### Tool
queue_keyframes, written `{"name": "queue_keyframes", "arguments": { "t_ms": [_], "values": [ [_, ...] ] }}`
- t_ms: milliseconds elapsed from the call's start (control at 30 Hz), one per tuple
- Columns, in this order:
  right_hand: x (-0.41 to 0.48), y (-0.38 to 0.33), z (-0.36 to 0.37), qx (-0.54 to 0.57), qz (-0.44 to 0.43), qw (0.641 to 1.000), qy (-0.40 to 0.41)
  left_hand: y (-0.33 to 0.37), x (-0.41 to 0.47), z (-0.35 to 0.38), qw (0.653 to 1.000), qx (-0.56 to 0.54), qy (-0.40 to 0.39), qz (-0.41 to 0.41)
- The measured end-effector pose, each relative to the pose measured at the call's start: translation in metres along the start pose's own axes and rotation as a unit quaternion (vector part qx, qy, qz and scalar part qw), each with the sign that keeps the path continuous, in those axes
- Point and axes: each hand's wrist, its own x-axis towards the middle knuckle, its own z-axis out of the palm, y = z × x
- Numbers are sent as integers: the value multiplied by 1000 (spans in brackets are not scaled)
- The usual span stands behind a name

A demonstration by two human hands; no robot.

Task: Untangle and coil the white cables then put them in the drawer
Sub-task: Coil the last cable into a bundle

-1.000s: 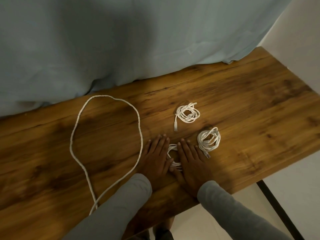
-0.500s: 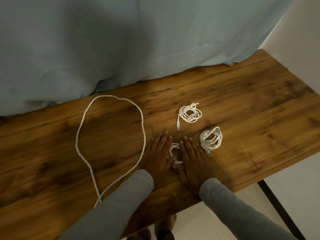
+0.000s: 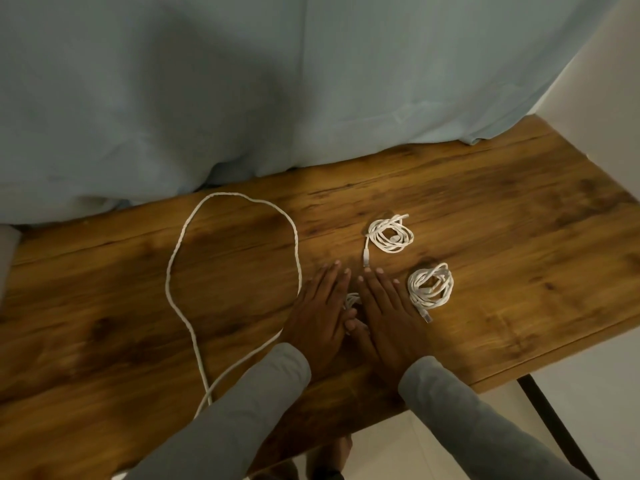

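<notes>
We've got our left hand (image 3: 320, 308) and right hand (image 3: 389, 311) flat, fingers spread, pressing a small white coiled cable (image 3: 351, 299) onto the brown wooden surface (image 3: 502, 237).

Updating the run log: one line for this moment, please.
hands: left and right flat on table, over a small coil | coiled: two bundles | loose: long cable | drawer: unseen

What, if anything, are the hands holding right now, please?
Nothing is gripped: the left hand and right hand lie flat, pressing a small white cable bundle against the table.
</notes>
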Motion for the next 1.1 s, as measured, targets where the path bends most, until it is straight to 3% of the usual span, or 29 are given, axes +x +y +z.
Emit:
{"name": "queue_keyframes", "arguments": {
  "t_ms": [233, 433, 667, 800, 967, 1100],
  "values": [
    [16, -26, -12, 21, -55, 998, 13, -10, -16, -24, 997, -51, 42, -32],
    [39, -83, -9, 89, -151, 984, 31, -38, -62, -62, 981, -126, 110, -102],
    [41, -175, 14, 182, -257, 948, -50, -86, -155, -81, 946, -154, 179, -223],
    [34, -220, 32, 195, -321, 920, -114, -102, -218, -86, 930, -117, 190, -292],
    [22, -253, 58, 147, -446, 845, -254, -111, -284, -63, 908, -86, 151, -382],
    [17, -257, 82, 56, -534, 808, -241, -110, -295, -41, 916, -31, 149, -370]
  ]
}}
